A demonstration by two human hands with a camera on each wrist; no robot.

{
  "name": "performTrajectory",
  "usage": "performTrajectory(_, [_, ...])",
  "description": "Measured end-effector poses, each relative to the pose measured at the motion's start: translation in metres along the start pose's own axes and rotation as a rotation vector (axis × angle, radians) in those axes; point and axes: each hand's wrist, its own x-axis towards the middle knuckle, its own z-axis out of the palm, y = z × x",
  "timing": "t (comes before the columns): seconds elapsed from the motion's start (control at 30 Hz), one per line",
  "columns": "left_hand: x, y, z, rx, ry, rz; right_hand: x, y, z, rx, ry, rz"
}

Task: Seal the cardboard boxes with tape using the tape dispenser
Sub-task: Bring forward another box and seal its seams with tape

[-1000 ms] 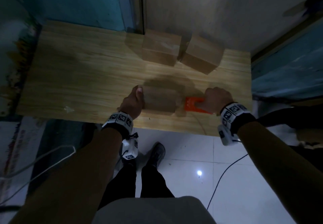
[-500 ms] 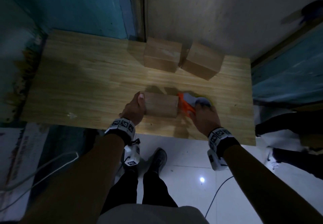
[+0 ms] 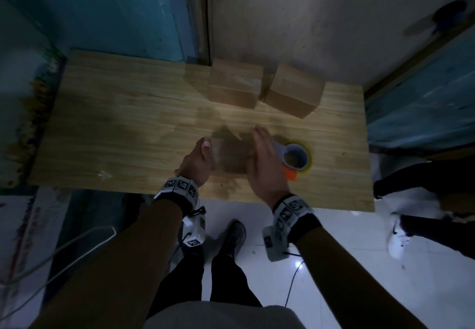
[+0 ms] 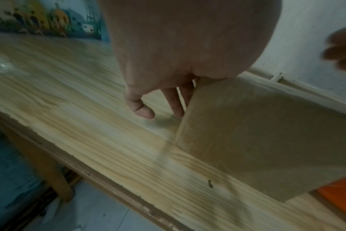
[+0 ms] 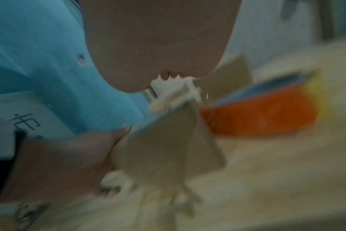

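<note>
Wooden table [image 3: 128,128], left hand [image 3: 198,161] gripping box [image 3: 231,154] (blurred)

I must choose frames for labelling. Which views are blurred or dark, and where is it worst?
Head view: dim, with shadow over the near box; the right hand is slightly smeared. Left wrist view: the sharpest, box edges clear. Right wrist view: heavy motion blur, the tape dispenser only an orange smear.
</note>
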Motion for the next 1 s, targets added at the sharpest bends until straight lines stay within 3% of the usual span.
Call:
performTrajectory(0.2, [-0.005, 0.008, -0.005, -0.019, -0.007, -0.022, 0.000, -0.005, 0.049, -0.025, 0.016, 0.134])
performTrajectory(0.33, [-0.005, 0.008, -0.005, -0.025, -0.008, -0.028, 0.000, -0.007, 0.051, 0.087, 0.085, 0.233])
performTrajectory(0.47, [0.003, 0.000, 0.000, -0.076, -0.021, -0.010, 0.000, -0.002, 0.050, 0.240, 0.106, 0.223])
performTrajectory(0.67, [0.002, 0.004, 0.000, -0.137, -0.018, 0.012, 0.000, 0.005, 0.039, 0.432, 0.034, 0.362])
performTrajectory(0.8, [0.006, -0.003, 0.001, -0.225, -0.086, 0.044, 0.005, 0.005, 0.037, 0.587, 0.022, 0.479])
performTrajectory(1.0, [0.006, 0.002, 0.000, -0.310, -0.148, -0.004, 0.006, 0.010, 0.038, 0.706, 0.004, 0.522])
